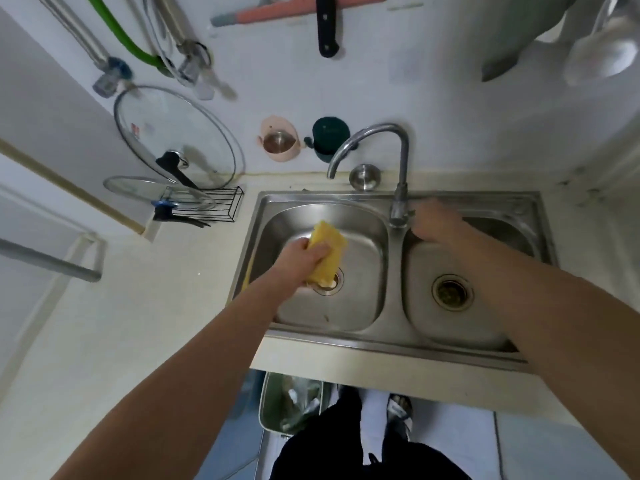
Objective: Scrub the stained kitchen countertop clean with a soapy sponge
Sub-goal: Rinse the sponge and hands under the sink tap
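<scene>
The left hand (304, 254) grasps the sponge (329, 247), fingers curled over its near end. It holds the sponge in the air over the left basin (363, 258) of the sink (381, 344), just above that basin's drain (332, 289). The right hand (436, 221) lies at the foot of the tap (403, 168), on the sink's back rim. It is blurred, so I cannot tell whether it grips the tap or only touches it. No water shows at the spout.

The step in hand looks like wetting the sponge. To do it well, carry the sponge back under the spout, which ends over the basin's far edge, before the tap is opened. Open it gently, soak the sponge, then squeeze it so it does not drip across the surface (156, 306). Soap has yet to go on, and none is in sight. Dark stains (581, 195) lie along the surface's back edge, right of the sink.

Counted: one sponge, one tap, two basins, two drains, two glass lids (173, 140) at the back left corner, two wall cups (280, 142), one knife (327, 26).
</scene>
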